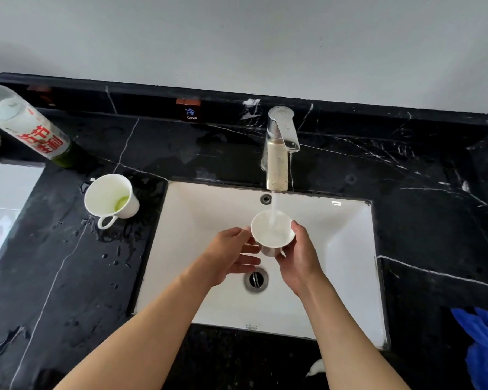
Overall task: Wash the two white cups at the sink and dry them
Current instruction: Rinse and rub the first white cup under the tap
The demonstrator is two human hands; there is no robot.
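Observation:
One white cup (272,230) is held upright over the white sink (344,249), under the water running from the chrome faucet (279,153). My right hand (300,257) grips the cup's right side and base. My left hand (231,254) is beside it on the left, fingers spread, the thumb touching the rim. The second white cup (110,198) stands on the black counter left of the sink, handle toward me, with a little green liquid in its bottom.
A bottle with red lettering (28,130) leans at the far left of the wet black marble counter (68,277). A blue cloth (482,347) lies at the right front edge. The drain (255,280) is below my hands.

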